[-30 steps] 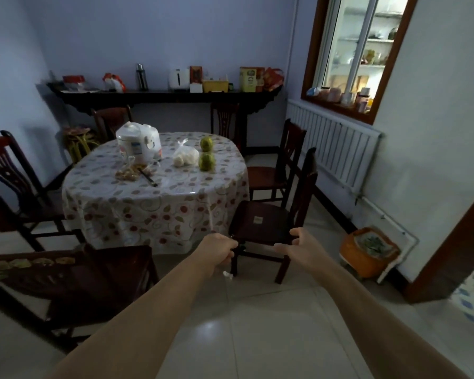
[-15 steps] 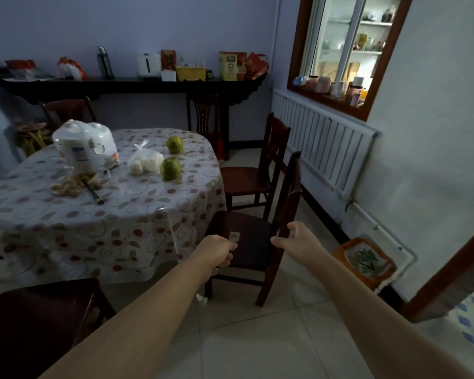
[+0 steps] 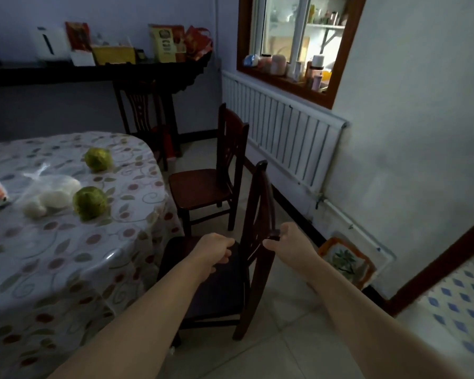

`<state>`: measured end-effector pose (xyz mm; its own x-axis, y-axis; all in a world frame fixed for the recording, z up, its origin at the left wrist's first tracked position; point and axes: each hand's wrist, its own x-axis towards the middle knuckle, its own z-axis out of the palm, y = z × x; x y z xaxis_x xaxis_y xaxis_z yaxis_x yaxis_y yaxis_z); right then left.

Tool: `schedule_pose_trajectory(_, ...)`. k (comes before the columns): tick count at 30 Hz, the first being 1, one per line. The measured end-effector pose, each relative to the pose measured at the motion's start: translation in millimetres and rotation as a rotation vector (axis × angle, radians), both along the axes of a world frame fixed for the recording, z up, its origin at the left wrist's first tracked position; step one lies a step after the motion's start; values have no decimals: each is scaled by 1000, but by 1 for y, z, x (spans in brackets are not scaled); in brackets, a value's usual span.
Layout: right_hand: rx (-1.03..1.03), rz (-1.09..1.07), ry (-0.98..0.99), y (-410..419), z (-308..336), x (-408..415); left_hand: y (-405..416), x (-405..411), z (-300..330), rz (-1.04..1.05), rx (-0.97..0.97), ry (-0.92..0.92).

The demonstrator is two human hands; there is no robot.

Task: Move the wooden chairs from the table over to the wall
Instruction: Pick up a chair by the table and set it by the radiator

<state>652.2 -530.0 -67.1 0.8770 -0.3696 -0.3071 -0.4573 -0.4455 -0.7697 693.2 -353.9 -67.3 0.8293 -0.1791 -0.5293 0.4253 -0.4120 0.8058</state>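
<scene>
1. Table (image 3: 52, 242) at left, patterned cloth; two green fruits (image 3: 89, 202) and a clear bag (image 3: 49, 192) on top.
2. Left hand (image 3: 214, 251) curled over the seat edge of the near chair (image 3: 230, 283), gripping it.
3. Near chair stands just beside the table's right edge, backrest toward the radiator wall.
4. Right hand (image 3: 290, 246) clasps the backrest post of the same chair.
5. Second chair (image 3: 208, 184) beyond it, close to the white radiator (image 3: 282, 138).

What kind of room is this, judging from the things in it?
Most likely a dining room in a home: a round table under a patterned cloth, wooden chairs drawn up to it, and a radiator below a window on the wall.
</scene>
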Motion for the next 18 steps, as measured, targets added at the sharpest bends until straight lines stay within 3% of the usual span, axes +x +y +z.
schedule_pose_trajectory(8,100,-17,43,-52,-40,110,-76,113,-29,-79,44,4)
schedule_pose_trajectory(18,170,23,161,-74,-91,175,-154,209,-67,-101,16,88)
